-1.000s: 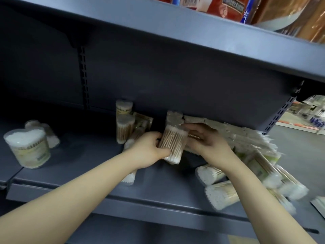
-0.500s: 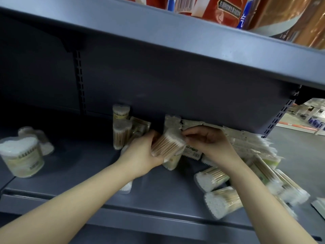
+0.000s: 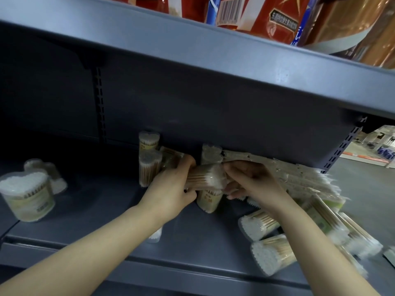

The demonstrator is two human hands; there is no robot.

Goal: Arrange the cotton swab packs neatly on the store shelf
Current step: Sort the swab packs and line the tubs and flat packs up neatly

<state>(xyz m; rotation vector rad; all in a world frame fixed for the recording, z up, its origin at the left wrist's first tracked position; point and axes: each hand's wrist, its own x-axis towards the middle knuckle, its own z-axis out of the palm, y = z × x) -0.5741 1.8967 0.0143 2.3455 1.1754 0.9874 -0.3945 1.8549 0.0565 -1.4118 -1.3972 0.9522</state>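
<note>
On the grey shelf [image 3: 192, 238], my left hand [image 3: 171, 191] and my right hand [image 3: 252, 184] both grip one clear cotton swab pack [image 3: 205, 178], held sideways above an upright pack [image 3: 208, 200]. Two stacked upright packs [image 3: 148, 159] stand at the back, left of my hands. A flat row of swab bags [image 3: 299, 180] leans along the back right. Two tubs [image 3: 265, 242] lie on their sides at the front right. A pack [image 3: 155, 236] lies partly hidden under my left forearm.
A large round swab tub [image 3: 27, 195] stands at the far left with a smaller one [image 3: 46, 174] behind it. The upper shelf [image 3: 213, 67] hangs low overhead, carrying red packages [image 3: 267, 16]. The shop floor [image 3: 363, 189] shows past the shelf's right end.
The pack in my hands has been turned from upright to lying sideways and lifted a little toward the back. The camera has moved closer and tilted upward.
</note>
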